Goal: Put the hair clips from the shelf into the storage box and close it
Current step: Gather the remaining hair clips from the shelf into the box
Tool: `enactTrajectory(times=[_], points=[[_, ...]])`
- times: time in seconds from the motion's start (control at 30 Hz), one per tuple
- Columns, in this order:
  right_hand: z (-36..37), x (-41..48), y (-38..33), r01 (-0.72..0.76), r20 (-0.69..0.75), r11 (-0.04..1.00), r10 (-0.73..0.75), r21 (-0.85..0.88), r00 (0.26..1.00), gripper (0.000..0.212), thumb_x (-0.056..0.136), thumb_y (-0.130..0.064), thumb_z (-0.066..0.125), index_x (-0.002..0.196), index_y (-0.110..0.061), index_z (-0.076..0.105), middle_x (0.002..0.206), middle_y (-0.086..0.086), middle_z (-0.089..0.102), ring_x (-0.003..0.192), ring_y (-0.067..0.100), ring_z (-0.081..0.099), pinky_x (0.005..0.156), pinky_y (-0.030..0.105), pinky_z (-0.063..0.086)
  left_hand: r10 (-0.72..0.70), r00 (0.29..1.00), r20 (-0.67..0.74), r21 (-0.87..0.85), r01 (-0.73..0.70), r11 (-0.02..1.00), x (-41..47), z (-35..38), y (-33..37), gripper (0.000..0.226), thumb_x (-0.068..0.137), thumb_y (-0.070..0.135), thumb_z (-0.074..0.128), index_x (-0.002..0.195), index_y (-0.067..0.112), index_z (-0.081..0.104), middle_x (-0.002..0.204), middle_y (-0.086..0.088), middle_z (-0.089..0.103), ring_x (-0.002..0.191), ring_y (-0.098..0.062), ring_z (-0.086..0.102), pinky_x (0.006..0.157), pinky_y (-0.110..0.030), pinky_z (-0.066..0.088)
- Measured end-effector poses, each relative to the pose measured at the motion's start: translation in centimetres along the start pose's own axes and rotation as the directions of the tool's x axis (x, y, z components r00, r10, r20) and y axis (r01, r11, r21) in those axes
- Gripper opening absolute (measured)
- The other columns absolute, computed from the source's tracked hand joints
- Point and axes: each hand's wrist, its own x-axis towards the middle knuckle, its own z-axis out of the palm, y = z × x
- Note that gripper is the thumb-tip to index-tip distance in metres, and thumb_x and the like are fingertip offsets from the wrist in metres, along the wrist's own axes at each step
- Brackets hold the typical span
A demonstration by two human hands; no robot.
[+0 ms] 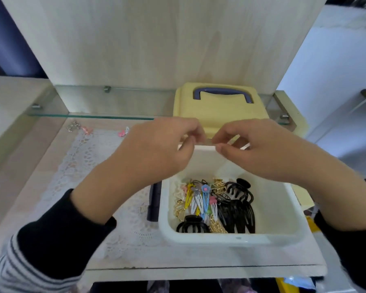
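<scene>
Head view: hands [156,151] [260,153] pinch one hair clip [207,141] between them over the storage box [283,210] far rim.

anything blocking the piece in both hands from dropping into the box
Nothing visible does. The left hand and right hand pinch a thin pale piece, likely a clip, over the far rim of the storage box; the yellow lid stands open behind.

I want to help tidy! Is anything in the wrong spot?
Yes. A silvery clip and a pink clip lie loose on the shelf, left of the box, while the other clips sit inside it. The lid leans behind the box, off it. The left hand and right hand pinch a thin clip over its far rim.
</scene>
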Motion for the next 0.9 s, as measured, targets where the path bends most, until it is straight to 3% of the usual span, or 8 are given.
enactTrajectory(times=[0.07, 0.17, 0.37, 0.53, 0.67, 0.77, 0.83, 0.9], points=[[1.2, 0.2, -1.9, 0.012, -0.169, 0.997, 0.001, 0.075, 0.986, 0.014, 0.090, -0.030, 0.054, 0.097, -0.027, 0.066, 0.096, -0.014, 0.064, 0.085, 0.000, 0.059, 0.076, 0.021, 0.049, -0.035, 0.986, -0.163, -0.114, 0.016, 0.993, -1.0, -0.7, -1.1, 0.018, 0.091, 0.024, 0.047, 0.093, 0.036, 0.060, 0.088, 0.022, 0.062, 0.070, 0.016, 0.052, 0.060, -0.025, 0.041], [3.5, 0.5, -5.0, 0.075, -0.399, 0.984, -0.004, 0.163, 0.917, 0.012, 0.089, -0.025, 0.055, 0.096, -0.023, 0.065, 0.092, -0.010, 0.063, 0.085, 0.008, 0.059, 0.078, 0.031, 0.051, -0.125, 0.926, -0.357, -0.234, 0.040, 0.971, -2.3, -0.8, -3.1, 0.018, 0.086, 0.022, 0.047, 0.091, 0.033, 0.060, 0.091, 0.022, 0.063, 0.089, 0.002, 0.059, 0.073, -0.031, 0.050], [9.5, 1.8, -12.3, 0.219, -0.585, 0.964, -0.092, 0.150, 0.806, 0.018, 0.088, -0.015, 0.051, 0.102, -0.011, 0.061, 0.098, 0.004, 0.059, 0.085, 0.021, 0.056, 0.073, 0.036, 0.046, -0.321, 0.764, -0.559, -0.325, 0.154, 0.933, -5.4, 0.3, -8.1, 0.020, 0.087, 0.014, 0.048, 0.091, 0.031, 0.058, 0.093, 0.021, 0.062, 0.091, 0.002, 0.058, 0.078, -0.019, 0.046], [15.7, 3.5, -16.4, 0.234, -0.599, 0.967, -0.132, 0.096, 0.790, 0.024, 0.086, -0.011, 0.055, 0.109, -0.005, 0.060, 0.101, 0.011, 0.058, 0.086, 0.026, 0.057, 0.071, 0.032, 0.049, -0.414, 0.779, -0.471, -0.266, 0.322, 0.909, -8.6, 2.1, -13.9, 0.026, 0.086, 0.013, 0.060, 0.106, 0.029, 0.057, 0.110, 0.012, 0.061, 0.101, -0.010, 0.059, 0.081, -0.035, 0.050], [21.0, 6.3, -16.3, 0.085, -0.536, 0.996, -0.050, 0.041, 0.843, 0.029, 0.080, -0.010, 0.063, 0.108, -0.005, 0.062, 0.104, 0.012, 0.060, 0.093, 0.029, 0.059, 0.073, 0.035, 0.052, -0.468, 0.795, -0.385, -0.083, 0.475, 0.876, -10.3, 3.9, -17.3, 0.035, 0.089, 0.019, 0.060, 0.123, 0.018, 0.054, 0.130, -0.004, 0.053, 0.109, -0.022, 0.057, 0.079, -0.034, 0.047], [23.7, 8.3, -15.2, -0.045, -0.493, 0.999, 0.032, -0.014, 0.869, 0.036, 0.082, -0.019, 0.054, 0.112, -0.002, 0.063, 0.113, 0.018, 0.062, 0.109, 0.038, 0.058, 0.086, 0.043, 0.052, -0.530, 0.782, -0.327, 0.004, 0.562, 0.827, -10.6, 4.9, -18.8, 0.046, 0.089, 0.025, 0.057, 0.133, 0.014, 0.049, 0.143, -0.014, 0.043, 0.129, -0.030, 0.044, 0.100, -0.043, 0.042], [24.5, 9.3, -14.4, -0.117, -0.445, 0.992, 0.080, -0.056, 0.892, 0.049, 0.086, -0.025, 0.040, 0.126, -0.001, 0.056, 0.130, 0.022, 0.053, 0.128, 0.042, 0.043, 0.103, 0.048, 0.040, -0.565, 0.777, -0.277, 0.058, 0.601, 0.797, -10.6, 5.1, -19.7, 0.054, 0.090, 0.031, 0.053, 0.140, 0.014, 0.041, 0.150, -0.017, 0.032, 0.138, -0.032, 0.031, 0.111, -0.045, 0.031], [24.8, 10.3, -13.5, -0.151, -0.355, 0.984, 0.108, -0.098, 0.929, 0.055, 0.090, -0.023, 0.045, 0.141, -0.002, 0.038, 0.147, 0.022, 0.034, 0.141, 0.040, 0.020, 0.114, 0.048, 0.019, -0.580, 0.778, -0.241, 0.071, 0.611, 0.789, -10.4, 5.3, -20.6, 0.057, 0.092, 0.035, 0.049, 0.144, 0.015, 0.035, 0.154, -0.017, 0.026, 0.141, -0.032, 0.025, 0.114, -0.045, 0.025]])
